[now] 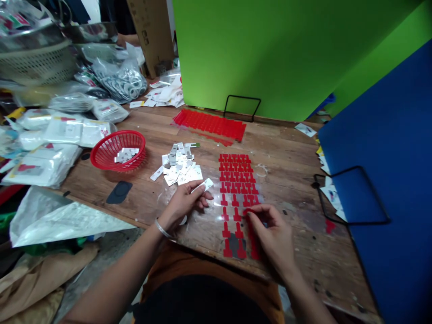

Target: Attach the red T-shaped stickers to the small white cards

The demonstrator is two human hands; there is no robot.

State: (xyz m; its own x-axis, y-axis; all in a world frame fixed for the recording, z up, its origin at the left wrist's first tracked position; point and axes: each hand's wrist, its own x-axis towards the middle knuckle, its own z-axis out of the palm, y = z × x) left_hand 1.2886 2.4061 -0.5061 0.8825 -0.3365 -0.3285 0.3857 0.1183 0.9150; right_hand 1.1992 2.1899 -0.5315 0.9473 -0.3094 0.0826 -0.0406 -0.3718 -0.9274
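My left hand is closed on a small white tag, held between thumb and fingers beside a loose pile of similar white and grey tags. Over the right side of a clear sheet bearing rows of red T-shaped stickers, my right hand pinches a red piece at the sheet. Its thumb and forefinger meet there, and the hand hides part of the lower right rows. Gaps show between the stickers in the lower rows.
A red basket with some tags stands at the left. More red sheets lie at the back by a green panel. Plastic-wrapped packs crowd the far left. A black wire frame juts from the blue panel.
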